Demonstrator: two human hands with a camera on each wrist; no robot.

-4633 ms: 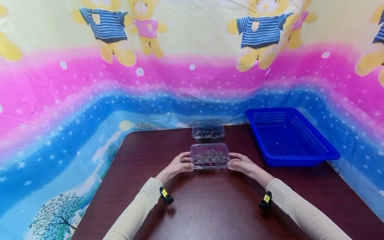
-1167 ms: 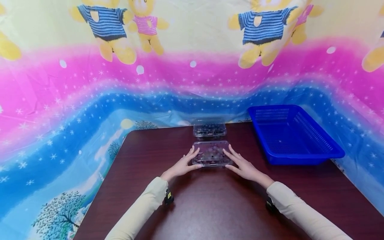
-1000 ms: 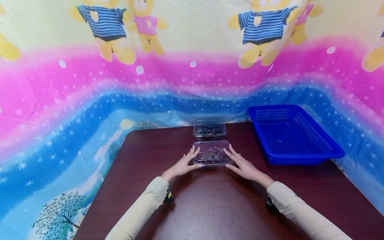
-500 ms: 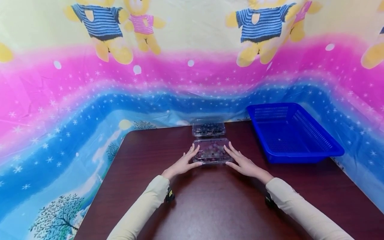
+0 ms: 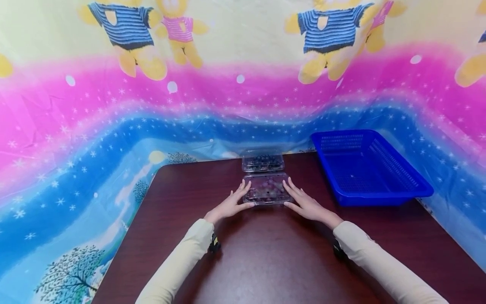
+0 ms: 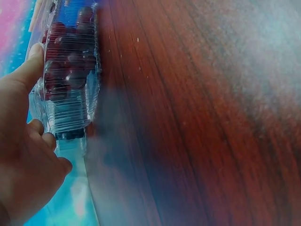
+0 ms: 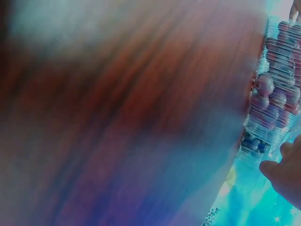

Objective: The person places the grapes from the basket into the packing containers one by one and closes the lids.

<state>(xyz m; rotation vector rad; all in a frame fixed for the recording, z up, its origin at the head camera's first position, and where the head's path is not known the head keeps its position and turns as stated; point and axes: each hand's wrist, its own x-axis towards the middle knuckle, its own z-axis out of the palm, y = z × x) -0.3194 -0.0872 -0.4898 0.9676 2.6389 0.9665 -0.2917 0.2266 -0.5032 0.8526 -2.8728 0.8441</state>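
A clear plastic clamshell box of reddish grapes (image 5: 267, 191) rests on the table, right in front of a second clear box of small dark round fruit (image 5: 263, 161). My left hand (image 5: 228, 205) lies against its left side, fingers extended over the lid's edge and thumb at the front corner. Mirroring it on the right is my right hand (image 5: 309, 206), fingers also extended. Neither hand curls around the box. In the left wrist view the thumb touches the grape box (image 6: 70, 77). The right wrist view shows the grapes (image 7: 273, 101) through ribbed plastic, with much of that hand out of frame.
A blue plastic basket (image 5: 385, 196) with slotted walls stands at the table's back right. The dark wooden table (image 5: 265, 261) meets a printed curtain (image 5: 212, 101) along its back edge.
Earlier both hands gripped the grape box by its sides; since then their fingers have straightened and spread. Over the last second the box has slid back, narrowing the gap to the rear box.
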